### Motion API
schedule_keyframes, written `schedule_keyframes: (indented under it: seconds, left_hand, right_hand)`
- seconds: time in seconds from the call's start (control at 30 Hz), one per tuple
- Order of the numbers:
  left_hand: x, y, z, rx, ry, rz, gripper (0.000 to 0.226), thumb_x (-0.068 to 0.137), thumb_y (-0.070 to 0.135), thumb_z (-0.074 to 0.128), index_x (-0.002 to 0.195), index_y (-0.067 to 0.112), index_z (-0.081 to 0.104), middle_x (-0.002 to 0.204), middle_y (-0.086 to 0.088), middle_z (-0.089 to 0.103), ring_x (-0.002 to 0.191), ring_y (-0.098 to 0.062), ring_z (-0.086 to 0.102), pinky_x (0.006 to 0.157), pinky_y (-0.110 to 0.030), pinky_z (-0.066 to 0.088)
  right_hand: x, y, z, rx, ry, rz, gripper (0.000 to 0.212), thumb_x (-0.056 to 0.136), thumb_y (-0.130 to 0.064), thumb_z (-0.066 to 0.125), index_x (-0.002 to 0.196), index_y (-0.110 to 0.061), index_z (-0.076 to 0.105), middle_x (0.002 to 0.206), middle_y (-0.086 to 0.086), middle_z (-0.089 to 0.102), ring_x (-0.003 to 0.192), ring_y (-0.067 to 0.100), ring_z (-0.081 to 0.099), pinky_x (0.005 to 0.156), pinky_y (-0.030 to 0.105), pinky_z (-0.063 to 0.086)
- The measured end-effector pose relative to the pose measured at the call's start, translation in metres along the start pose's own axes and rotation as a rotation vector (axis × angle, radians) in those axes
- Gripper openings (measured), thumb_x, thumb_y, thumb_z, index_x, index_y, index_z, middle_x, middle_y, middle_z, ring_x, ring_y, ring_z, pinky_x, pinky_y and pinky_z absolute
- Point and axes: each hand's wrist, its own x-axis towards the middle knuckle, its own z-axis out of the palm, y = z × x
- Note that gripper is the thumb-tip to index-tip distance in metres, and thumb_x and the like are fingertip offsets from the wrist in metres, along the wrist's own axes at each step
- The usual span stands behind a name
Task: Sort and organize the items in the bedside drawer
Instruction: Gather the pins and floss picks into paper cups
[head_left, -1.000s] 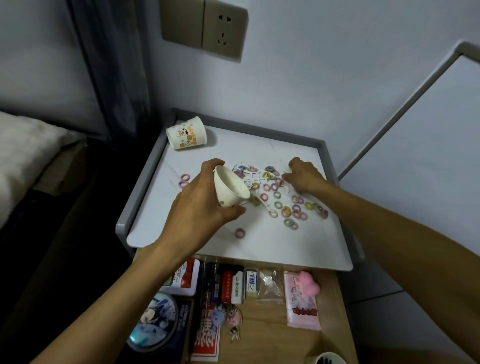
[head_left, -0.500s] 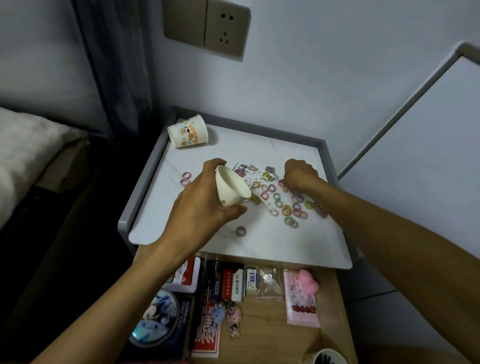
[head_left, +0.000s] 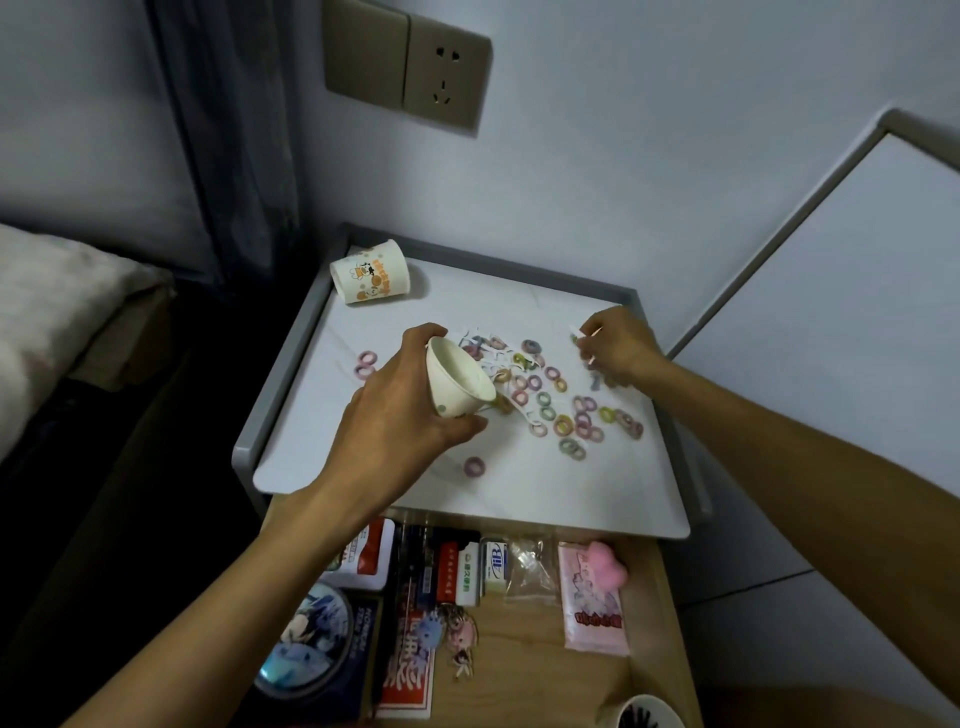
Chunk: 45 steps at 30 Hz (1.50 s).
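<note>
My left hand (head_left: 400, 410) grips a white paper cup (head_left: 457, 376), tilted with its mouth toward the right, just above the white top of the bedside table (head_left: 597, 493). Several small pastel hair rings (head_left: 566, 415) and thin white floss picks lie scattered beside the cup's mouth. My right hand (head_left: 618, 345) hovers at the far right of the pile, fingers pinched on small white picks (head_left: 576, 332). Below the tabletop the open wooden drawer (head_left: 644, 675) shows its contents.
A second printed paper cup (head_left: 371, 273) lies on its side at the table's back left. Two rings (head_left: 365, 362) sit apart on the left. The drawer holds boxes, a round tin (head_left: 306, 647), keychains, a pink packet (head_left: 592, 608) and a cup (head_left: 644, 714). A bed (head_left: 47, 312) stands on the left.
My right hand has lifted off the ring pile and moved back and right, pinching white picks. My left hand keeps the tilted cup in about the same place.
</note>
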Motion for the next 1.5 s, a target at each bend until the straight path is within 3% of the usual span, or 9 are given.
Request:
schedule_keyframes:
  seconds: [0.13,0.33,0.47,0.67,0.73,0.87,1.0,1.3,1.5]
  left_hand:
    - [-0.001,0.001,0.001,0.007,-0.005,0.004,0.084,0.072,0.035,0.085,0.139,0.029,0.034,0.112,0.014,0.048,0.095,-0.012,0.05,0.064,-0.01,0.034]
    - [-0.003,0.002,0.006,0.012,-0.01,0.028,0.086,0.069,0.035,0.086,0.137,0.031,0.033,0.121,0.006,0.059,0.093,-0.014,0.055,0.073,-0.028,0.047]
    - [-0.003,0.004,0.009,-0.034,-0.032,0.028,0.086,0.067,0.033,0.088,0.134,0.033,0.034,0.11,0.012,0.06,0.091,-0.014,0.063,0.073,-0.03,0.054]
    - [-0.001,0.001,0.005,-0.03,-0.014,0.018,0.086,0.067,0.031,0.088,0.135,0.031,0.035,0.112,0.014,0.054,0.091,-0.012,0.056,0.064,-0.012,0.039]
    - [0.0,0.0,0.004,-0.027,-0.012,0.013,0.086,0.067,0.032,0.088,0.136,0.031,0.035,0.115,0.013,0.054,0.092,-0.011,0.054,0.064,-0.009,0.036]
    - [0.0,0.0,0.005,-0.023,-0.017,0.006,0.086,0.068,0.034,0.087,0.136,0.031,0.035,0.12,0.007,0.059,0.093,-0.012,0.053,0.064,-0.009,0.035]
    - [0.001,0.0,0.007,-0.021,-0.021,0.005,0.086,0.068,0.034,0.087,0.136,0.031,0.035,0.121,0.006,0.058,0.094,-0.012,0.053,0.065,-0.01,0.036]
    - [0.0,0.002,0.008,-0.023,-0.025,0.015,0.087,0.069,0.034,0.087,0.137,0.031,0.034,0.123,0.004,0.059,0.096,-0.014,0.056,0.073,-0.026,0.045]
    - [-0.001,0.002,0.006,-0.017,-0.025,0.016,0.085,0.07,0.033,0.086,0.137,0.03,0.035,0.123,0.004,0.059,0.094,-0.011,0.052,0.066,-0.017,0.038]
  right_hand:
    - [-0.024,-0.013,-0.03,0.216,0.024,-0.185,0.02,0.094,-0.018,0.064,0.112,-0.011,0.07,0.081,0.004,0.07,0.057,0.01,0.064,0.062,0.029,0.059]
    - [-0.083,-0.07,-0.053,0.007,-0.258,-0.653,0.019,0.089,-0.023,0.069,0.107,-0.023,0.075,0.087,-0.016,0.071,0.064,-0.005,0.06,0.06,0.009,0.044]
    - [-0.107,-0.098,-0.035,-0.105,-0.335,-0.818,0.027,0.084,-0.023,0.074,0.112,-0.024,0.074,0.105,-0.011,0.073,0.079,-0.012,0.058,0.071,0.007,0.044]
    - [-0.087,-0.074,-0.04,0.324,-0.233,-0.578,0.013,0.093,-0.014,0.064,0.104,-0.017,0.071,0.097,-0.006,0.071,0.071,0.013,0.07,0.064,0.026,0.057]
    - [-0.063,-0.043,-0.037,0.202,-0.133,-0.448,0.011,0.093,-0.015,0.065,0.103,-0.017,0.07,0.094,-0.002,0.071,0.069,0.011,0.068,0.062,0.025,0.054]
    - [-0.043,0.011,-0.003,-0.268,-0.278,-0.292,0.037,0.082,-0.033,0.077,0.115,-0.021,0.066,0.106,-0.004,0.066,0.092,0.013,0.062,0.079,0.028,0.052]
    - [-0.046,0.024,0.026,-0.192,-0.21,-0.294,0.029,0.08,-0.027,0.08,0.104,-0.019,0.067,0.093,-0.006,0.062,0.081,0.009,0.057,0.063,0.018,0.043]
    - [-0.037,0.019,0.023,-0.14,-0.211,-0.239,0.01,0.082,-0.021,0.077,0.081,-0.019,0.068,0.08,-0.001,0.067,0.077,0.013,0.059,0.066,0.026,0.043]
    - [-0.035,0.016,0.0,-0.144,-0.123,-0.224,0.011,0.088,-0.019,0.071,0.098,-0.018,0.07,0.093,0.003,0.068,0.082,0.018,0.062,0.065,0.024,0.044]
